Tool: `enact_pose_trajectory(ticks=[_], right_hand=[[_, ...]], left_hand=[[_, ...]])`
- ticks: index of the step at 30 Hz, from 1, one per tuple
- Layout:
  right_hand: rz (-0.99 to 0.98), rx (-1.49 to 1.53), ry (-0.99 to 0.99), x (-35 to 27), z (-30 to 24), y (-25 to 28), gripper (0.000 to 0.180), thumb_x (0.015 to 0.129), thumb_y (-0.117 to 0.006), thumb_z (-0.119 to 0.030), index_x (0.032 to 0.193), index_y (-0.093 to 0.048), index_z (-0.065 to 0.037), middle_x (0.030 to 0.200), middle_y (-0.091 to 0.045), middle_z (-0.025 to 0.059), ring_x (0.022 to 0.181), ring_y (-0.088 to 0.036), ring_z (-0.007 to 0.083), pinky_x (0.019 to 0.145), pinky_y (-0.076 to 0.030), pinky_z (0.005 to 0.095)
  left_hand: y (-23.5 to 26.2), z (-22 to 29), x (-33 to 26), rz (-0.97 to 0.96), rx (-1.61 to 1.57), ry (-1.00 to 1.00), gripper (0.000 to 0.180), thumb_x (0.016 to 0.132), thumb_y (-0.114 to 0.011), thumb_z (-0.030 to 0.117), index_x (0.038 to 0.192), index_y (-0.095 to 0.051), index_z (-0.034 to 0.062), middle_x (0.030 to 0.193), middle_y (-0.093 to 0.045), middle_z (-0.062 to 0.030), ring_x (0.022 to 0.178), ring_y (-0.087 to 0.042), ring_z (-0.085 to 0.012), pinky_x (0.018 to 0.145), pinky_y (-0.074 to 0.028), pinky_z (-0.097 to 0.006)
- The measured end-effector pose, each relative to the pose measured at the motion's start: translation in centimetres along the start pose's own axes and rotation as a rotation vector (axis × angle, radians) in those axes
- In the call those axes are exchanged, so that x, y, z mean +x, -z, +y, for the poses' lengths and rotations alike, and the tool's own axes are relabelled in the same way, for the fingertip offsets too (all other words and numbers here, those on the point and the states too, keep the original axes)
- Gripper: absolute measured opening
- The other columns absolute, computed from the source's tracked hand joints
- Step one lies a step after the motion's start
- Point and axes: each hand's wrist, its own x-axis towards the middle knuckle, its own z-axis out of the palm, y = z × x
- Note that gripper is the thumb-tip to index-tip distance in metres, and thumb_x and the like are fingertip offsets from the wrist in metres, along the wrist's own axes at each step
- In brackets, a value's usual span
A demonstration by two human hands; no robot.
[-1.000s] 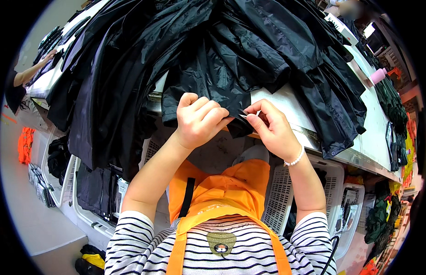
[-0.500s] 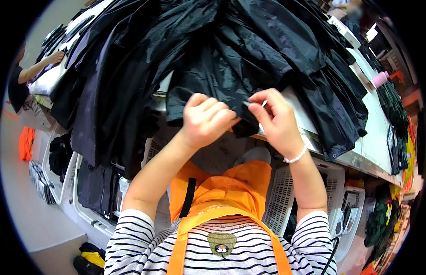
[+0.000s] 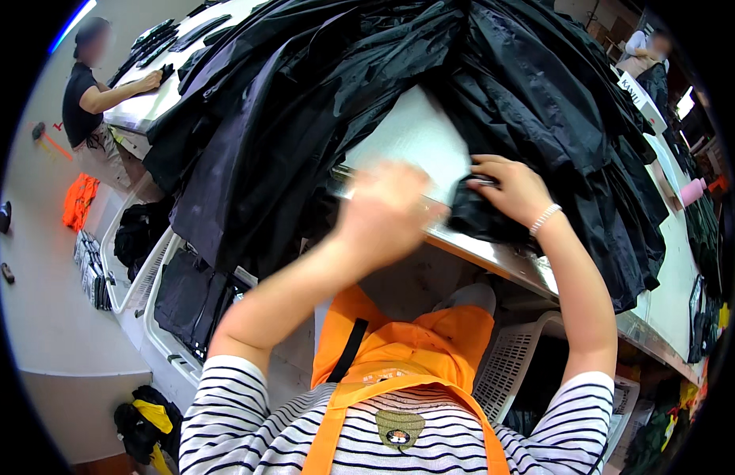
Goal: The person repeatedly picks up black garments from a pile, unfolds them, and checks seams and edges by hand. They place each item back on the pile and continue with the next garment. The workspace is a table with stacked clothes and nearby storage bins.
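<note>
Glossy black garments (image 3: pixel 304 103) lie heaped across the white table (image 3: pixel 423 138), their folds spilling over its near edge. My right hand (image 3: pixel 514 190) is closed on a bunched part of a black garment (image 3: pixel 478 214) near that edge. A small pale bit shows at its fingertips, too small to name. Above the bare patch of table, my left hand (image 3: pixel 391 202) is smeared by motion, and its fingers cannot be made out. No cloth shows plainly in it.
White plastic baskets (image 3: pixel 506 356) stand under the table, and others at left hold black folded goods (image 3: pixel 189 297). A co-worker (image 3: pixel 90 87) handles dark pieces at the far left. A pink bottle (image 3: pixel 692 191) stands at right; black-and-yellow items (image 3: pixel 150 419) lie on the floor.
The cloth before me has shifted right and bunched under my right hand, baring white table. My left hand has moved and blurred. The whole view has turned somewhat left.
</note>
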Motion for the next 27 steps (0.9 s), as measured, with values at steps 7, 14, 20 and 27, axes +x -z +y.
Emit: enact_pose_trajectory(ticks=[7, 14, 20, 27], right_hand=[[0.092, -0.323, -0.419, -2.9, 9.1, 1.7, 0.046, 0.086, -0.061, -0.047, 0.101, -0.069, -0.005, 0.107, -0.066, 0.0194, 0.093, -0.064, 0.0354, 0.082, -0.052, 0.0396], [0.106, -0.632, -0.435, -4.1, 25.9, -2.0, 0.048, 0.086, -0.06, -0.023, 0.125, -0.051, 0.004, 0.124, -0.053, 0.0286, 0.117, -0.051, 0.0406, 0.1, -0.04, 0.0421], [-0.014, -0.171, -0.431, -3.8, 15.1, 4.0, 0.05, 0.079, -0.07, -0.017, 0.119, -0.052, 0.007, 0.118, -0.056, 0.0306, 0.113, -0.052, 0.0434, 0.096, -0.043, 0.0424], [-0.083, 0.334, 0.249, -0.3, -8.4, 1.6, 0.023, 0.077, -0.063, -0.002, 0.1, -0.067, -0.003, 0.091, -0.068, 0.0136, 0.077, -0.066, 0.0284, 0.07, -0.053, 0.0343]], left_hand=[[5.5, -19.3, 0.3, -0.313, 0.121, -0.001, 0.049, 0.088, -0.06, 0.026, 0.135, -0.049, 0.0147, 0.151, -0.033, -0.0049, 0.142, -0.025, -0.0258, 0.112, -0.025, -0.051], [10.1, -29.4, 5.4, -0.479, 0.776, -0.265, 0.043, 0.09, -0.057, 0.033, 0.13, -0.053, 0.0186, 0.153, -0.03, 0.0039, 0.141, -0.026, -0.0163, 0.116, -0.018, -0.049], [7.1, -32.2, 4.2, -0.27, 0.84, -0.445, 0.041, 0.09, -0.057, 0.032, 0.129, -0.054, 0.0227, 0.152, -0.031, 0.008, 0.139, -0.031, -0.0101, 0.115, -0.017, -0.048], [7.1, -31.8, 3.1, -0.221, 0.777, -0.439, 0.061, 0.088, -0.059, 0.021, 0.144, -0.035, 0.0269, 0.153, -0.029, 0.0054, 0.14, -0.029, -0.0133, 0.115, -0.015, -0.049]])
